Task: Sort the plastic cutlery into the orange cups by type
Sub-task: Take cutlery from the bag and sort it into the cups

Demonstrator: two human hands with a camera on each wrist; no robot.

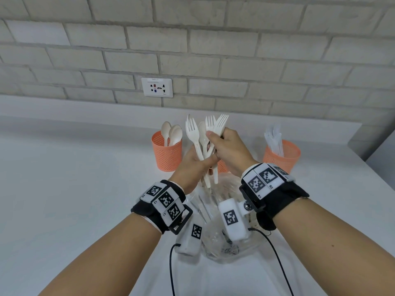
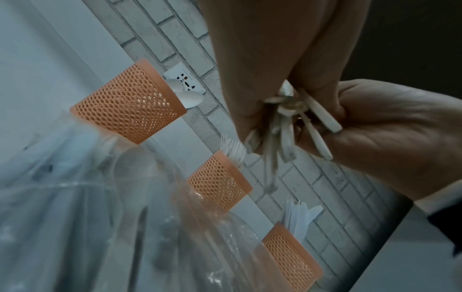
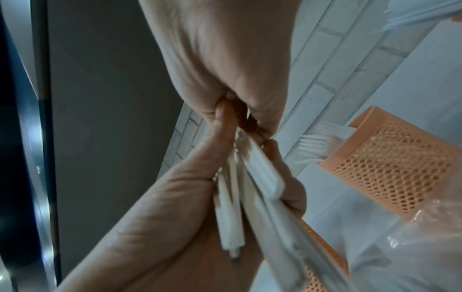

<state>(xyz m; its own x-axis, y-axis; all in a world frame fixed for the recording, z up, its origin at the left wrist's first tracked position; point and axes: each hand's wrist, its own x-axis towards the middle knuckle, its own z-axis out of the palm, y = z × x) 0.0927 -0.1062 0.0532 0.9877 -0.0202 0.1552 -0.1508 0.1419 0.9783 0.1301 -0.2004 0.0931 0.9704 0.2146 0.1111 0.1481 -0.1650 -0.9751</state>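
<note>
A bunch of white plastic forks with a spoon [image 1: 203, 135] is held upright above the middle orange cup [image 1: 222, 166], which is mostly hidden behind my hands. My left hand [image 1: 203, 162] grips the handles [image 2: 287, 126] from below. My right hand [image 1: 213, 142] pinches some forks higher up in the same bunch. The left orange cup [image 1: 166, 154] holds spoons and the right orange cup [image 1: 282, 155] holds knives. In the left wrist view the middle cup [image 2: 217, 181] holds forks. The handles [image 3: 230, 217] show blurred in the right wrist view.
A clear plastic bag [image 1: 224, 210] with more cutlery lies on the white counter [image 1: 74, 189] under my wrists. The brick wall with a socket [image 1: 157, 87] stands close behind the cups. The counter ends at a step on the right [image 1: 363, 150].
</note>
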